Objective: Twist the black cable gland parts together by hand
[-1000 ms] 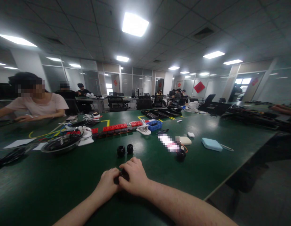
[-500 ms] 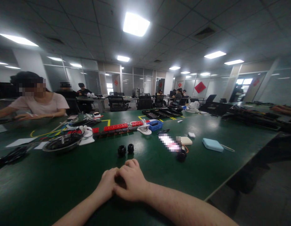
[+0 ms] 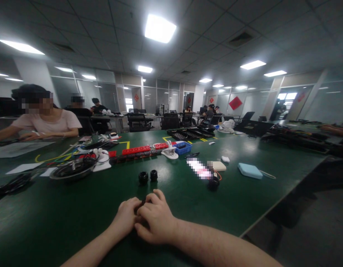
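Left hand (image 3: 127, 213): one side of a small dark part (image 3: 143, 201) was grasped in curled fingers.
Right hand (image 3: 158, 219): the same part was gripped from the other side, with bent fingers.
Dark part: it was held between both hands, mostly covered; whether the green table (image 3: 199, 207) was touched could not be told.
Larger black fitting (image 3: 143, 178): it was placed just beyond the hands, beside a smaller black fitting (image 3: 153, 175).

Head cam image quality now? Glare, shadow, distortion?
Head view, throughout: large ceiling light blown out, hazy halo; pale sheen on green tabletop, right of centre; edges stretched, wide-angle look; dark object between left hand and right hand mostly covered and dark, detail unreadable.
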Demonstrator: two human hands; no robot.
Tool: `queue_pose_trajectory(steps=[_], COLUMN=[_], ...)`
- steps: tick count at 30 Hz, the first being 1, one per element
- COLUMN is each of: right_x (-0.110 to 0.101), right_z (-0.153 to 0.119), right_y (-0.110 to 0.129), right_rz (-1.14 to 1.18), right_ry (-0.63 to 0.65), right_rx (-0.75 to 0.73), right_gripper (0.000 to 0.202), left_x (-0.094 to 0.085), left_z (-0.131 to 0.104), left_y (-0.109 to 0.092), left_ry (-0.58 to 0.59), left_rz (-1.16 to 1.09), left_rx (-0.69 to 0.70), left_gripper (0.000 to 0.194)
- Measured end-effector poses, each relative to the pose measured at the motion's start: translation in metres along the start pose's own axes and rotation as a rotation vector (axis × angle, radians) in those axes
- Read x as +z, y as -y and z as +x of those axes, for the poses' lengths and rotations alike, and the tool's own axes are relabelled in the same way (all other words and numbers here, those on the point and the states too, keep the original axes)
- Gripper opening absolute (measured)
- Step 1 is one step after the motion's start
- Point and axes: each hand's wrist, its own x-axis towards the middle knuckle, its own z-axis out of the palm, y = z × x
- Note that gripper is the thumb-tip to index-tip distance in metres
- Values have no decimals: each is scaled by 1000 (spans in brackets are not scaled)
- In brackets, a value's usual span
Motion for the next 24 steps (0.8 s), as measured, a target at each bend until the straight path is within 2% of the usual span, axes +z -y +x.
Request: queue_pose_trajectory(steps=[5, 12, 24], right_x=[1, -1, -3], right_z=[-2, -3, 0], right_y=[-5, -9, -16], right_rz=[-3, 14, -23], right_ry=[-19, -41, -69], right_rx=[21, 89, 241], right_gripper=[13, 11, 14], left_x=[3, 3, -1], left_z=[3, 1, -1], left_y=[2, 4, 1], left_ry=[-46, -75, -44], left_rz=[29, -13, -70], left_rx=[-44, -43, -39], left_gripper=[4, 10, 22])
